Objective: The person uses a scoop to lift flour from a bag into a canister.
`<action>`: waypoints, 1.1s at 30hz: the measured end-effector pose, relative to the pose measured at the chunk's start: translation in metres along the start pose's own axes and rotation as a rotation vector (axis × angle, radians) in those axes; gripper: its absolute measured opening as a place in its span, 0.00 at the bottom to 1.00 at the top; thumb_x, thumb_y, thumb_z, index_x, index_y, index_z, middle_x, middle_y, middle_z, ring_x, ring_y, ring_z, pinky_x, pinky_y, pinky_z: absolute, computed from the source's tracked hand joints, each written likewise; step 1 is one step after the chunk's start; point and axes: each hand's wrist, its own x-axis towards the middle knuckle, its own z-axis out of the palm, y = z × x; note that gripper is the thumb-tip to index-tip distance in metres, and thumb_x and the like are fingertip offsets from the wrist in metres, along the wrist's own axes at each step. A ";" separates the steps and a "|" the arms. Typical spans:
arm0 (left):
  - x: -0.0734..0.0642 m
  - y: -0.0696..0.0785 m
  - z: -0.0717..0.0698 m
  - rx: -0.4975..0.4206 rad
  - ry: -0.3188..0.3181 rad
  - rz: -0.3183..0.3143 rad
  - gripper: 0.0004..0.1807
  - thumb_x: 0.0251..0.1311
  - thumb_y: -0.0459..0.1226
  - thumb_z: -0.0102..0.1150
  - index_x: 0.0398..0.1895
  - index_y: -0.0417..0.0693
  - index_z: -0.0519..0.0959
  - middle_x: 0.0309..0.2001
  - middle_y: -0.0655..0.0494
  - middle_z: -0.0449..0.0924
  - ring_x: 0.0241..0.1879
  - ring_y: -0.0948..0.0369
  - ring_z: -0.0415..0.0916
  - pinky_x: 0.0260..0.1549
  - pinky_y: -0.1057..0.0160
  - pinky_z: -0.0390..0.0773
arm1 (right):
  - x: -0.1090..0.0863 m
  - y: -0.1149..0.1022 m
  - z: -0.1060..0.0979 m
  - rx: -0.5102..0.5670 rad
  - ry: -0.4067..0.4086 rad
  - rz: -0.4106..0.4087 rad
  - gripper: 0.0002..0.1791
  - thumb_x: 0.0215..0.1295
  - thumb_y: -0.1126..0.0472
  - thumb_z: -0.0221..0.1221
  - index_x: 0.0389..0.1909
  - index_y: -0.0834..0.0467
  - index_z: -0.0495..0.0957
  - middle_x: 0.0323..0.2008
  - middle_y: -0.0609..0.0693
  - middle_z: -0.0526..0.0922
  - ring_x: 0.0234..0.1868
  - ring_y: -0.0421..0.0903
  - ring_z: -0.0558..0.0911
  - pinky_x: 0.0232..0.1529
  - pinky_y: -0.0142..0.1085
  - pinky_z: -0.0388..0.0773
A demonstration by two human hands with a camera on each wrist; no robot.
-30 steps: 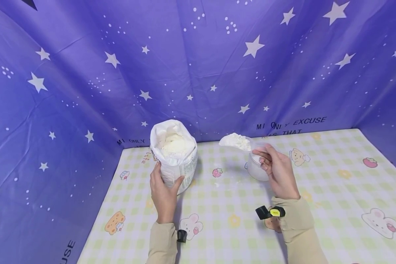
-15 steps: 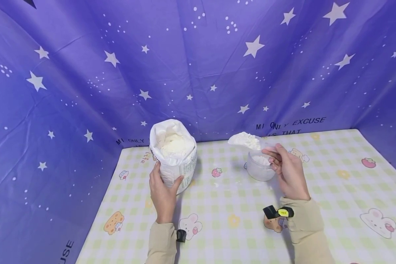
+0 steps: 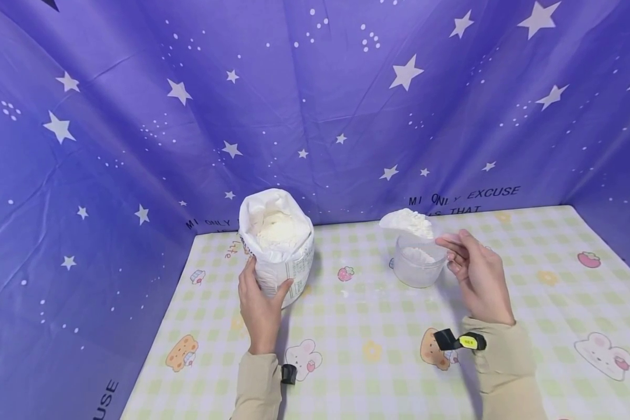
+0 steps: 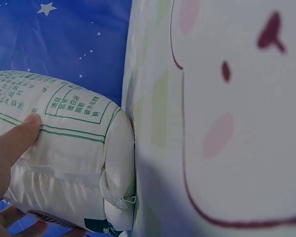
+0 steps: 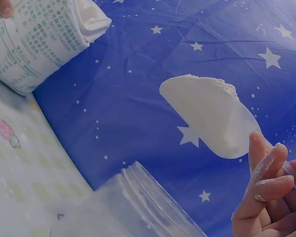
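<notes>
An opened white bag of flour (image 3: 294,271) stands upright on the table, its top wide open and white powder (image 3: 275,230) inside. My left hand (image 3: 259,306) grips its near side, thumb on the green-printed label in the left wrist view. Between thumb and fingers my right hand (image 3: 480,277) pinches the handle of a clear scoop (image 5: 207,116) heaped with the same white powder. The scoop is above the rim of a clear plastic jar (image 3: 417,271), tilted slightly. Some powder shows inside that jar. Flecks of powder cling to the right fingers (image 5: 269,165).
A checked cloth with cartoon prints covers the table (image 3: 346,338). Behind it and to the left hangs a blue-purple curtain (image 3: 294,116) with stars. Faint white specks lie on the cloth left of the jar.
My right hand has moved rightward with the loaded scoop, which now overlaps the jar's far rim; more of the jar is visible. The left hand and the bag have stayed put.
</notes>
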 end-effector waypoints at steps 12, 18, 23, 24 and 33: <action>-0.001 0.000 0.001 0.015 -0.001 -0.005 0.49 0.44 0.44 0.80 0.70 0.46 0.65 0.67 0.48 0.68 0.68 0.48 0.65 0.62 0.43 0.69 | -0.004 -0.007 -0.013 0.001 0.048 -0.005 0.14 0.74 0.59 0.55 0.43 0.65 0.85 0.38 0.53 0.89 0.27 0.38 0.77 0.24 0.26 0.74; 0.000 0.000 0.000 0.013 -0.004 -0.010 0.49 0.44 0.44 0.79 0.70 0.47 0.64 0.68 0.48 0.67 0.68 0.49 0.65 0.62 0.43 0.69 | -0.006 -0.011 -0.019 0.000 0.065 -0.019 0.15 0.73 0.59 0.56 0.42 0.66 0.85 0.36 0.53 0.89 0.26 0.38 0.78 0.22 0.26 0.74; 0.001 0.001 0.000 0.013 -0.006 -0.006 0.48 0.44 0.43 0.80 0.70 0.47 0.64 0.68 0.47 0.67 0.68 0.48 0.65 0.63 0.43 0.69 | -0.008 -0.014 -0.023 0.001 0.073 -0.033 0.14 0.73 0.60 0.56 0.42 0.67 0.85 0.36 0.54 0.89 0.26 0.39 0.78 0.21 0.26 0.72; 0.001 0.001 0.000 0.014 -0.005 -0.004 0.48 0.44 0.43 0.80 0.70 0.46 0.64 0.68 0.47 0.67 0.68 0.48 0.65 0.63 0.44 0.68 | -0.008 -0.014 -0.024 -0.003 0.077 -0.033 0.14 0.73 0.60 0.56 0.42 0.66 0.86 0.36 0.54 0.90 0.26 0.39 0.78 0.20 0.26 0.71; 0.000 0.000 0.000 0.012 -0.008 -0.006 0.49 0.44 0.44 0.79 0.70 0.47 0.64 0.67 0.47 0.68 0.68 0.48 0.65 0.63 0.43 0.69 | -0.011 -0.017 -0.035 -0.043 0.100 -0.040 0.13 0.71 0.61 0.58 0.42 0.66 0.86 0.35 0.55 0.90 0.24 0.39 0.78 0.17 0.26 0.69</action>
